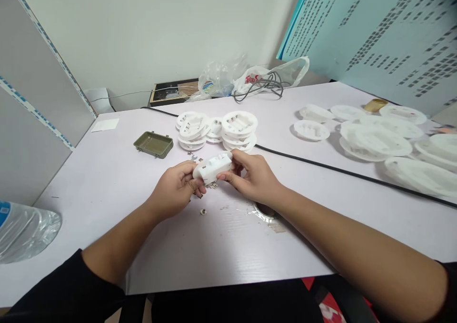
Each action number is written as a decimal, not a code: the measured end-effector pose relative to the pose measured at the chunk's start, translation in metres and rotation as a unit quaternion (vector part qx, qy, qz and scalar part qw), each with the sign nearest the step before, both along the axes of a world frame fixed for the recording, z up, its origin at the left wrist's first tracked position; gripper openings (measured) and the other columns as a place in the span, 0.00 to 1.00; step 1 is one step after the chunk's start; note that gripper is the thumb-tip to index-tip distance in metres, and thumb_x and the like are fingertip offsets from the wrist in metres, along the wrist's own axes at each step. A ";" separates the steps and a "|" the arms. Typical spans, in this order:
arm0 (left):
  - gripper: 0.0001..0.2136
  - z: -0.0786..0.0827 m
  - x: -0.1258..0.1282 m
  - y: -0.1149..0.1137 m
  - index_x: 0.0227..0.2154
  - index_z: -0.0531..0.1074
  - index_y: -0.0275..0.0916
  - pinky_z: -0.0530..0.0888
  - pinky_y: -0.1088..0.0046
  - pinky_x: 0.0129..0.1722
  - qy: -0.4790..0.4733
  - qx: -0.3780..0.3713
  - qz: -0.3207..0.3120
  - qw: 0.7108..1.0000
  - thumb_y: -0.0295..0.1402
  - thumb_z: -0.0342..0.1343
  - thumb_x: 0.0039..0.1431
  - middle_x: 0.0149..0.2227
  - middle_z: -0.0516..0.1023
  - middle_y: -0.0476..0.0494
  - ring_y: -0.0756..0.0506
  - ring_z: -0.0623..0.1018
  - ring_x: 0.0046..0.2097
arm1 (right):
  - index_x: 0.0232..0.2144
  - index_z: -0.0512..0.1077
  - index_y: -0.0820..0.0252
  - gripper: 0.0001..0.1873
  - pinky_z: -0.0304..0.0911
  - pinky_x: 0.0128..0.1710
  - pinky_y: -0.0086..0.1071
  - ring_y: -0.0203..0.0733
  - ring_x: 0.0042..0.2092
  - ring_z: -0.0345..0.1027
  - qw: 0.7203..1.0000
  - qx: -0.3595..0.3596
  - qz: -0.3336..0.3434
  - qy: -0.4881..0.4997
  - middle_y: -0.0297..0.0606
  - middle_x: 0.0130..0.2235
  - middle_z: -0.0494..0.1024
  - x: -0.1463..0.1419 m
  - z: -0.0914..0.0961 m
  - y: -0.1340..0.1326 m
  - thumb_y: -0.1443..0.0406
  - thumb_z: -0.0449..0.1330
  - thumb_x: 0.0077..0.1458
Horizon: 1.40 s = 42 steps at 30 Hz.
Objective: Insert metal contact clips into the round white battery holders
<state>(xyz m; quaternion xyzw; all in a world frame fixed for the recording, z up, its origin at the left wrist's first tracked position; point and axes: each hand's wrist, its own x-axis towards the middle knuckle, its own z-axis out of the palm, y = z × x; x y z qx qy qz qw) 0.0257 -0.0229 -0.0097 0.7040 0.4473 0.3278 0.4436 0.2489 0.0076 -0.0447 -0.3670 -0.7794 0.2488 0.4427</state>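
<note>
We have a blocky white plastic housing (212, 167) pressed between our left hand (174, 185) and right hand (254, 176), fingers curled round its smooth, rounded ends, held just above the pale laminate table (228, 251). Small metal clips (194, 157) lie just beyond the grip, and a little ring-shaped metal fitting (203, 211) sits just nearer us. Past our fingertips stand stacks of round, moulded white plastic discs (239, 130), with an olive-green plastic case lid (153, 144) beyond the left hand and a smooth black cable (321, 160) running off past the right.
</note>
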 end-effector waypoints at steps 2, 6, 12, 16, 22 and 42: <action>0.06 0.005 0.002 -0.002 0.34 0.73 0.37 0.76 0.72 0.31 -0.033 -0.072 -0.007 0.997 0.35 0.59 0.63 0.29 0.81 0.44 0.46 0.80 0.31 | 0.24 0.58 0.55 0.27 0.53 0.23 0.29 0.33 0.23 0.57 1.000 -0.030 -0.002 0.005 0.29 0.21 0.65 -0.001 0.001 0.000 0.44 0.63 0.59; 0.12 0.009 0.005 -0.004 0.32 0.73 0.37 0.74 0.73 0.31 -0.075 -0.121 -0.014 0.990 0.40 0.66 0.58 0.28 0.80 0.46 0.49 0.78 0.29 | 0.24 0.59 0.55 0.29 0.54 0.23 0.30 0.35 0.24 0.57 0.998 -0.064 -0.006 0.007 0.30 0.22 0.64 -0.002 0.004 -0.001 0.40 0.61 0.57; 0.16 0.006 0.007 -0.006 0.31 0.75 0.37 0.73 0.76 0.28 -0.095 -0.130 0.008 0.987 0.43 0.71 0.53 0.26 0.80 0.48 0.51 0.76 0.27 | 0.23 0.59 0.55 0.31 0.55 0.25 0.31 0.35 0.25 0.57 0.996 -0.086 -0.009 0.010 0.30 0.22 0.63 -0.002 0.005 0.000 0.38 0.60 0.55; 0.14 0.005 0.007 -0.008 0.32 0.76 0.36 0.74 0.75 0.28 -0.092 -0.108 0.016 0.990 0.42 0.69 0.55 0.26 0.80 0.47 0.50 0.77 0.27 | 0.23 0.60 0.56 0.29 0.55 0.25 0.31 0.35 0.24 0.58 0.996 -0.080 -0.008 0.028 0.29 0.21 0.63 -0.003 0.005 0.000 0.40 0.62 0.56; 0.10 -0.003 0.012 -0.012 0.36 0.76 0.35 0.77 0.73 0.30 -0.125 -0.039 0.023 0.991 0.37 0.66 0.57 0.27 0.79 0.46 0.48 0.79 0.30 | 0.22 0.62 0.56 0.24 0.55 0.23 0.31 0.35 0.23 0.60 0.995 -0.067 -0.034 0.064 0.30 0.21 0.66 -0.005 0.007 -0.007 0.48 0.65 0.54; 0.04 -0.011 -0.004 0.004 0.40 0.70 0.38 0.77 0.76 0.32 0.093 0.418 0.031 0.903 0.26 0.57 0.63 0.33 0.75 0.48 0.51 0.76 0.32 | 0.33 0.67 0.57 0.14 0.65 0.28 0.31 0.38 0.28 0.67 0.995 0.036 0.078 0.057 0.32 0.27 0.72 0.000 0.000 0.001 0.55 0.55 0.67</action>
